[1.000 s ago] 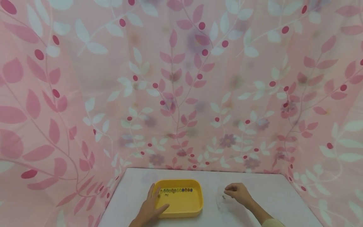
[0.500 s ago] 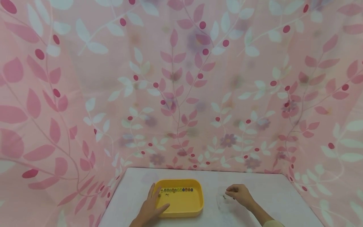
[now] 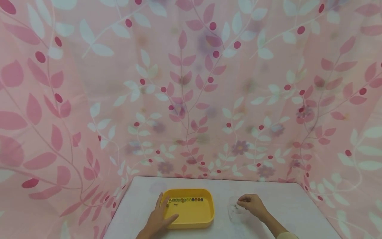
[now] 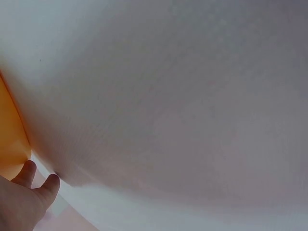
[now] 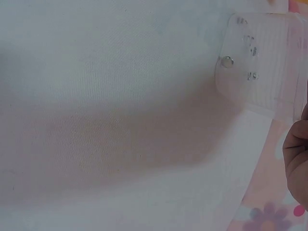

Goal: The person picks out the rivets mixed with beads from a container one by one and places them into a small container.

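Nothing seen moved since earlier | left hand [image 3: 159, 217] laid flat, fingers apart, on tray [image 3: 206, 215] | right hand [image 3: 252, 204] curled over clear box [image 3: 234, 212], grip unclear

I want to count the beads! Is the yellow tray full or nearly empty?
Nearly empty. The yellow tray holds one short row of small beads along its far wall, plus a tiny dark bit nearby; the rest of its floor is bare.

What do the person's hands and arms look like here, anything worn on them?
Both hands are bare: no gloves, rings or watch show. The left hand and its wrist are uncovered to the frame's edge. The right hand has a bare forearm, with the edge of a pale cream sleeve just showing at the bottom of the head view. The wrist views show only fingertips, too little to add detail.
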Motion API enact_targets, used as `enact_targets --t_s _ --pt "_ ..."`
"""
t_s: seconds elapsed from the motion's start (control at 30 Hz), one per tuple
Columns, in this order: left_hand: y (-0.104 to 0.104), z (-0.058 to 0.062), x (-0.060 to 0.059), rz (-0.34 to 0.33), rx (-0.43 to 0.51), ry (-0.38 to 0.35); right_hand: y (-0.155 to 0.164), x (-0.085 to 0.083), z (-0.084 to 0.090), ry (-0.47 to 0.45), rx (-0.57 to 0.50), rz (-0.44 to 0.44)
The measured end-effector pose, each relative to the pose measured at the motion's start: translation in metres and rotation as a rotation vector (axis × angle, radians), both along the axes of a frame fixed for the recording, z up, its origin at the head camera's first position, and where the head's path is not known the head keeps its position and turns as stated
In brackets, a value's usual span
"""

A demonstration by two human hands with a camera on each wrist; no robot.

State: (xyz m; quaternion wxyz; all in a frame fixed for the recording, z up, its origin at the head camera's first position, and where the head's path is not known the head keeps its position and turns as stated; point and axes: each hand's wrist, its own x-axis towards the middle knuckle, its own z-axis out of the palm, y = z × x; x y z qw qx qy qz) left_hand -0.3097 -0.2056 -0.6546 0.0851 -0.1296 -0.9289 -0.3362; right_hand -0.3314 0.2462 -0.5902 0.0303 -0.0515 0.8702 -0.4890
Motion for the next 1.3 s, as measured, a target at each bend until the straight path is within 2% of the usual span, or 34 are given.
enact_targets --t_s 0.2,0.43,0.53,0.63,0.83,0.9,1.1,1.3 --pt "0.001 0.001 0.0 0.01 -0.015 -0.029 0.0 -0.001 0.002 0.002 0.018 0.009" --pt "0.002 -0.001 0.001 0.008 -0.006 -0.005 0.001 -0.002 0.011 0.011 0.044 0.018" --pt "0.001 -0.001 0.002 0.004 -0.009 -0.01 -0.003 -0.005 0.016 0.101 0.142 -0.049" --pt "0.0 0.001 0.003 0.007 -0.02 -0.021 -0.014 -0.009 0.021 0.235 0.264 -0.103" --pt "0.0 0.005 0.004 0.011 -0.007 -0.007 -0.048 -0.011 0.022 0.577 0.548 -0.092" --pt "0.0 0.005 0.003 0.012 -0.002 -0.011 -0.059 -0.011 0.019 0.652 0.62 -0.095" --pt "0.001 0.001 0.002 0.012 0.004 -0.038 -0.083 -0.021 0.001 0.708 0.702 -0.108" --pt "0.002 0.001 0.001 0.009 -0.024 -0.004 -0.1 -0.031 -0.013 0.662 0.725 -0.096"
